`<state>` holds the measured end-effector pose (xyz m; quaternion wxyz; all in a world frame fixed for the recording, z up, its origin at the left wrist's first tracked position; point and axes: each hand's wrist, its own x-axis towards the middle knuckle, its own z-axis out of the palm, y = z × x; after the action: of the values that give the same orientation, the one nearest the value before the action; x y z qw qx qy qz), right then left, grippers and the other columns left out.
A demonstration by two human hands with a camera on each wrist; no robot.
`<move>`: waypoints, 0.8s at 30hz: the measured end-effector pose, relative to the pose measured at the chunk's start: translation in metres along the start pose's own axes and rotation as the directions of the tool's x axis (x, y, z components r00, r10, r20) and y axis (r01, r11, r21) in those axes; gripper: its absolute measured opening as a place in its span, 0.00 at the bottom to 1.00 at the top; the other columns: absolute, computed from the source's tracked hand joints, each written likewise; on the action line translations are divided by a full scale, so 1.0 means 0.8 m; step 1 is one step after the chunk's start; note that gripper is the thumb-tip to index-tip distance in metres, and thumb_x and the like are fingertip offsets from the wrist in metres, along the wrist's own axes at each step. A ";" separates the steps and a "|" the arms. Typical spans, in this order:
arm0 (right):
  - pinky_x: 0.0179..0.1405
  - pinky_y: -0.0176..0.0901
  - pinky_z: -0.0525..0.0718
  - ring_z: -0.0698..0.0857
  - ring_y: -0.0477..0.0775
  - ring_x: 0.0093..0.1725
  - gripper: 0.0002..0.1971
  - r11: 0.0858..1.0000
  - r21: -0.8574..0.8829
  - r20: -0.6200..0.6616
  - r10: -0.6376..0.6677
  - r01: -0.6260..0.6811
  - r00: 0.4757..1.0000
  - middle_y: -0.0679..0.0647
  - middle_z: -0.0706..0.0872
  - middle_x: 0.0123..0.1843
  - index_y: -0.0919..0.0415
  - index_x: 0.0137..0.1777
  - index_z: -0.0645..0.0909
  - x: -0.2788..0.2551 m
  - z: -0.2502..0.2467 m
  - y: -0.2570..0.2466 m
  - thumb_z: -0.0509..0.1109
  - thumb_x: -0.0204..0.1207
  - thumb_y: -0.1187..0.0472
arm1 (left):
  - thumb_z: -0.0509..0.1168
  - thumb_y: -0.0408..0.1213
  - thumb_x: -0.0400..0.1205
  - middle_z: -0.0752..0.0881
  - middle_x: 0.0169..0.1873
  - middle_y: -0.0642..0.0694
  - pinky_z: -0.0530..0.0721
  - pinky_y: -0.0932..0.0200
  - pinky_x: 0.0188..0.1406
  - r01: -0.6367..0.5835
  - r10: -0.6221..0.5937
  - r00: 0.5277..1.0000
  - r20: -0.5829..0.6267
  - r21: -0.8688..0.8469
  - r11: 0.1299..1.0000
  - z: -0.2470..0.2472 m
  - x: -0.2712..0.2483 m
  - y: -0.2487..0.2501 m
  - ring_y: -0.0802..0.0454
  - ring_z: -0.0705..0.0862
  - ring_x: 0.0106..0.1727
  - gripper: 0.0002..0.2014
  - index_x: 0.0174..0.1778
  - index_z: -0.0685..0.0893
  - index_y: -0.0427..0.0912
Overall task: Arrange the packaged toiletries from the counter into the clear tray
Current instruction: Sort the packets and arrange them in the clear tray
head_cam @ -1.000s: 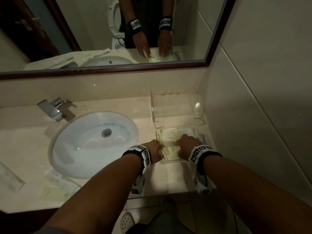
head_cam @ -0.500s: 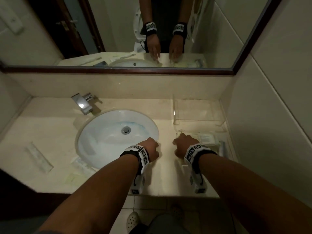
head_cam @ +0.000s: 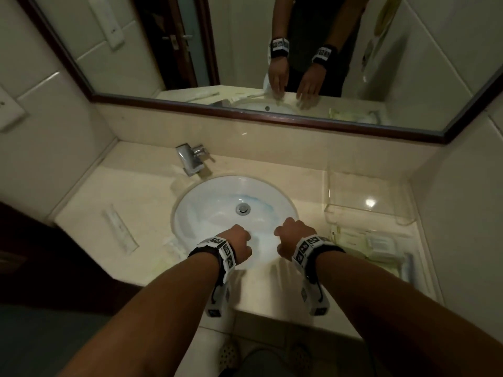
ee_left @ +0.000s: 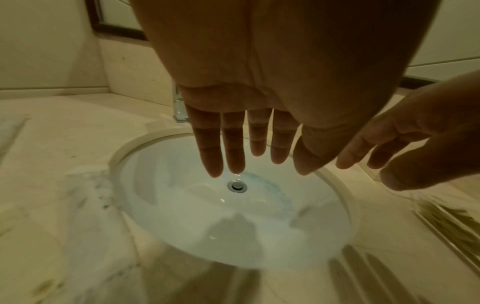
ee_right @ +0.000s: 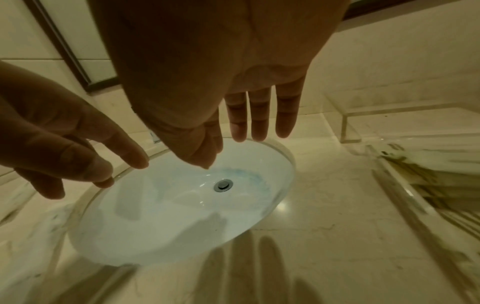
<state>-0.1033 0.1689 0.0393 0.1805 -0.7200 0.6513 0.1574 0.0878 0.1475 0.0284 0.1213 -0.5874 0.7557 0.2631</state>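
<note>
The clear tray (head_cam: pixel 334 232) sits on the counter's right side with several packets in it, among them a white sachet (head_cam: pixel 380 243) and a pale yellow packet (head_cam: pixel 351 238). My left hand (head_cam: pixel 239 240) and right hand (head_cam: pixel 290 235) hover side by side over the front of the sink, left of the tray. In the wrist views the left hand (ee_left: pixel 249 160) and the right hand (ee_right: pixel 249 133) have straight fingers and hold nothing. A long packet (head_cam: pixel 119 231) lies on the left counter. More packets (head_cam: pixel 171 247) lie by the sink's left rim.
The white sink (head_cam: pixel 217 208) takes up the middle of the counter, with the tap (head_cam: pixel 192 159) behind it. A clear acrylic stand (head_cam: pixel 364 197) is behind the tray against the right wall. A mirror runs along the back. The counter's front edge is under my wrists.
Both hands left the packets in the tray and moved left, to above the sink. The fingers went from pressing on the packets to hanging straight. The head view swung left.
</note>
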 end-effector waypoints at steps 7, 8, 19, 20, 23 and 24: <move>0.65 0.56 0.80 0.76 0.61 0.67 0.22 0.997 -0.032 0.016 -0.067 0.068 0.998 0.56 0.74 0.69 0.51 0.73 0.77 0.017 -0.005 -0.052 0.63 0.79 0.55 | 0.62 0.48 0.82 0.71 0.77 0.49 0.77 0.55 0.69 0.073 -0.073 0.997 -0.003 -0.029 0.997 -0.003 -0.023 -0.061 0.46 0.78 0.72 0.26 0.77 0.74 0.48; 0.65 0.56 0.80 0.77 0.61 0.67 0.22 0.997 -0.035 0.013 -0.075 0.075 0.997 0.56 0.74 0.69 0.51 0.73 0.77 0.019 -0.004 -0.060 0.63 0.79 0.55 | 0.62 0.47 0.82 0.71 0.77 0.48 0.77 0.55 0.69 0.084 -0.084 0.996 0.004 -0.032 0.996 -0.003 -0.027 -0.068 0.46 0.78 0.72 0.26 0.78 0.74 0.48; 0.64 0.55 0.80 0.78 0.60 0.66 0.21 0.984 -0.082 0.032 -0.154 0.157 0.987 0.55 0.75 0.68 0.50 0.72 0.78 0.035 0.001 -0.145 0.62 0.79 0.56 | 0.61 0.46 0.84 0.70 0.78 0.45 0.78 0.52 0.70 0.180 -0.180 0.984 0.011 -0.041 0.983 0.000 -0.061 -0.152 0.43 0.78 0.73 0.26 0.79 0.73 0.46; 0.64 0.54 0.80 0.77 0.60 0.66 0.21 0.984 -0.079 0.038 -0.158 0.161 0.987 0.55 0.75 0.68 0.50 0.72 0.78 0.036 0.002 -0.150 0.62 0.79 0.57 | 0.61 0.46 0.84 0.70 0.78 0.45 0.77 0.53 0.71 0.187 -0.187 0.982 0.011 -0.039 0.982 0.001 -0.064 -0.157 0.44 0.77 0.73 0.25 0.79 0.72 0.46; 0.64 0.54 0.80 0.76 0.59 0.67 0.21 0.980 -0.081 0.062 -0.176 0.181 0.982 0.55 0.74 0.69 0.50 0.72 0.77 0.038 0.009 -0.166 0.63 0.79 0.56 | 0.61 0.44 0.84 0.70 0.78 0.44 0.77 0.53 0.70 0.211 -0.210 0.977 0.018 -0.032 0.977 0.005 -0.071 -0.174 0.43 0.77 0.73 0.25 0.78 0.73 0.46; 0.64 0.54 0.80 0.76 0.59 0.68 0.21 0.979 -0.084 0.073 -0.180 0.185 0.981 0.55 0.74 0.69 0.50 0.73 0.77 0.039 0.010 -0.171 0.63 0.80 0.55 | 0.61 0.44 0.84 0.71 0.78 0.43 0.78 0.53 0.70 0.222 -0.222 0.975 0.018 -0.036 0.974 0.007 -0.074 -0.179 0.43 0.78 0.72 0.24 0.78 0.74 0.45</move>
<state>0.0364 0.1572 0.0250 0.1823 -0.7787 0.5685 0.1927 0.2402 0.1750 0.0162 0.1441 -0.6686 0.6793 0.2661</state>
